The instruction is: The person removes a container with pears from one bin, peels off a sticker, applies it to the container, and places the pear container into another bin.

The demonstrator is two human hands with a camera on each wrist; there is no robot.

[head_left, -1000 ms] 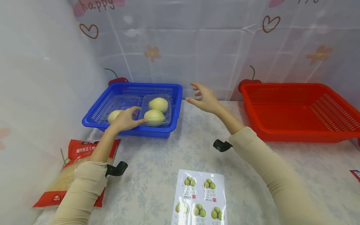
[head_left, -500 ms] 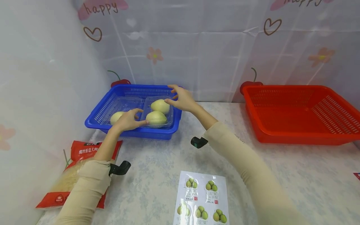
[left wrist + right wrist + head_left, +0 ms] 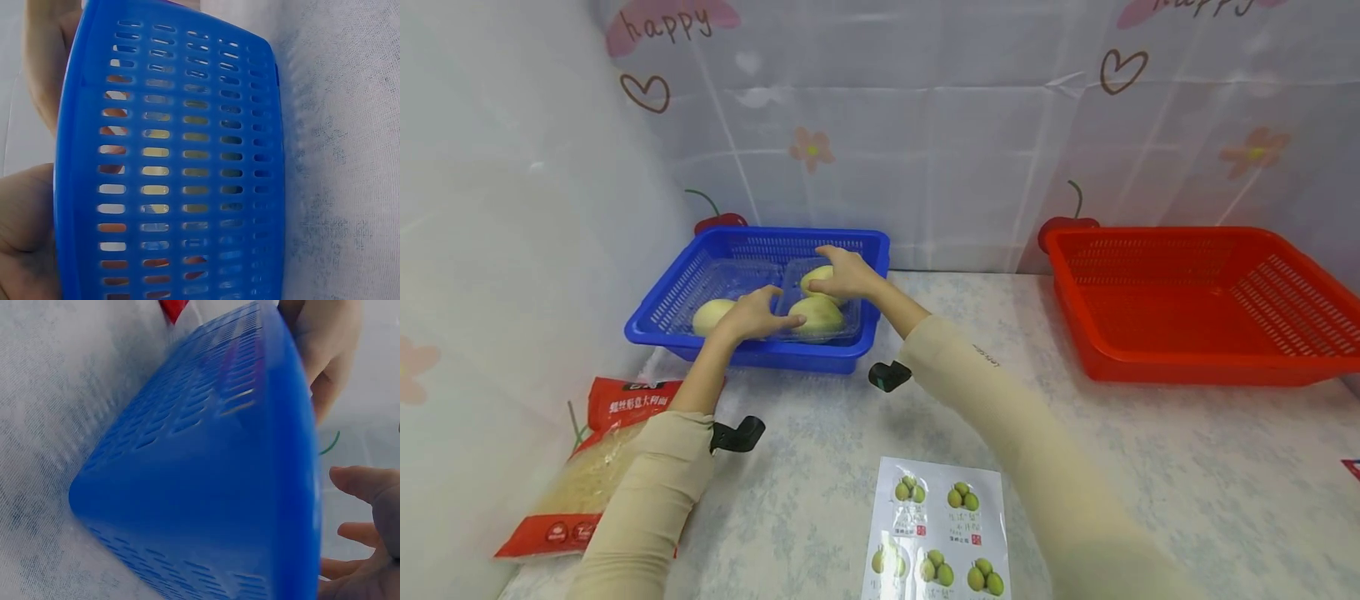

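A blue plastic basket holds a clear plastic box with two pale yellow-green, oval fruits. My left hand is over the basket, its thumb overlapping the front fruit and its fingers spread. Just above the back fruit, my right hand reaches in from the right with thumb and fingers apart. Another pale fruit lies in a second clear box, partly behind the left hand. In the right wrist view, the right fingers show spread beyond the basket rim.
A red basket stands to the right. The left forearm passes over a red-topped pasta bag. In front lies a white sheet of fruit stickers. A printed curtain hangs behind the table.
My right hand has moved left from beside the blue basket to over the back fruit. My left hand has shifted slightly right. The baskets and fruits have stayed in place.
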